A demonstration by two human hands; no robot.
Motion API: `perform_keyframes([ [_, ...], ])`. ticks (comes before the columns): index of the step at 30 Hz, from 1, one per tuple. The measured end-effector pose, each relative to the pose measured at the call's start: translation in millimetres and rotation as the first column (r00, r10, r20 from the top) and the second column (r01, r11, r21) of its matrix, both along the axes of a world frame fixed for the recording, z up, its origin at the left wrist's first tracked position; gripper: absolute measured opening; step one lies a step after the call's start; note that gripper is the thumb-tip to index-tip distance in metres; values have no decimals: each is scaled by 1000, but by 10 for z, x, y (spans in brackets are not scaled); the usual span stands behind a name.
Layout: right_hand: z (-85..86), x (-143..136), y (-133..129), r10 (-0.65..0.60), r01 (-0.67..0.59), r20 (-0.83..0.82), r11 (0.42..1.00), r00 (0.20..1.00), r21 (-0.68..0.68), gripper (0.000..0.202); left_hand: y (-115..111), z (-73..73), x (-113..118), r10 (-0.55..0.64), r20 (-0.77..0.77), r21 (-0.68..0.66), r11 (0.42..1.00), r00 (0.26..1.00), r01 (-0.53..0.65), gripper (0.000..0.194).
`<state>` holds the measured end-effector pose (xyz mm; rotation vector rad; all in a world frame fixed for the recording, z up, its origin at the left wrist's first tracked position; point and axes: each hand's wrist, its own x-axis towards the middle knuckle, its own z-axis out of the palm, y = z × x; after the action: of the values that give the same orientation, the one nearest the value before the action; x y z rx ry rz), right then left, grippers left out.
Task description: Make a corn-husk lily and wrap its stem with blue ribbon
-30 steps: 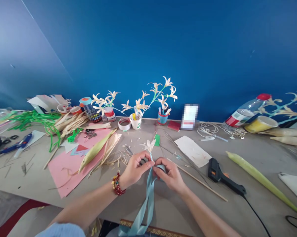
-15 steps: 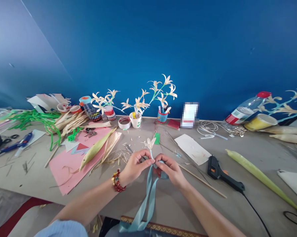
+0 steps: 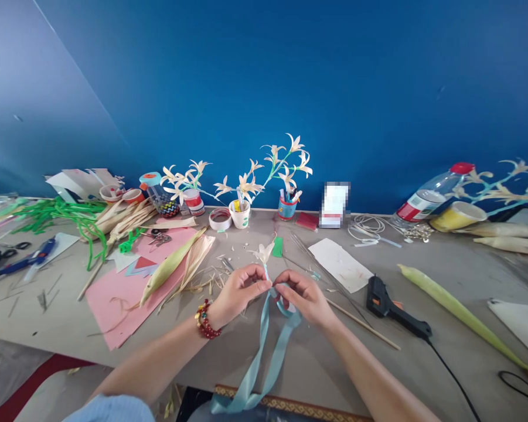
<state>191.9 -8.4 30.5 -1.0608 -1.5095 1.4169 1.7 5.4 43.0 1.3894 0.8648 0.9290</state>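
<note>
Looks like stem-wrapping: left hand [image 3: 245, 291] pinches the white flower [image 3: 262, 253] by its stem [image 3: 266, 273], right hand [image 3: 306, 297] pinches pale-blue ribbon [image 3: 279, 356] trailing nearward. Next turn probably needs even tension.

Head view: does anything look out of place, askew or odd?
Yes: the pixelated rectangle by the blue wall has blocky edges unlike its surroundings. The red-capped plastic bottle looks tilted, though wide-angle distortion may exaggerate that.

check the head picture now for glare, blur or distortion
Head view: at upper left, pale sheen on the blue wall; head view: coarse pixel blocks cover the upright white object; head view: soft highlights show on the blue ribbon, while fine petal detail on the held flower is hard to tell.
</note>
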Motion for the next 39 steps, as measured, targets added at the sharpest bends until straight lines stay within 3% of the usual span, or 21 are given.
perform_keyframes([
  [4,193,105,-8,-38,20,120,989,992,147,34,56,21,-81,132,-142,241,966,981,-95,14],
  [7,316,223,-37,-66,31,212,986,975,167,37,85,57,-147,178,-145,359,926,973,-116,11],
  [10,347,406,-61,-113,38,394,981,912,192,36,99,102,-196,148,-81,345,932,986,-112,11],
  [15,224,597,-71,-260,37,662,943,703,331,31,124,175,-229,151,38,242,958,988,-156,9],
  [20,98,160,22,-173,-284,779,866,602,412,25,87,230,-191,172,169,94,977,970,-190,12],
  [22,65,-118,91,-130,-396,860,847,493,355,26,49,251,-173,178,213,78,977,961,-199,12],
  [28,-1,-647,255,-136,-369,918,886,374,282,34,-37,292,-193,237,221,69,964,946,-257,13],
  [39,-10,-794,474,-56,-345,955,925,292,160,25,-25,208,-176,257,228,69,958,939,-279,15],
])
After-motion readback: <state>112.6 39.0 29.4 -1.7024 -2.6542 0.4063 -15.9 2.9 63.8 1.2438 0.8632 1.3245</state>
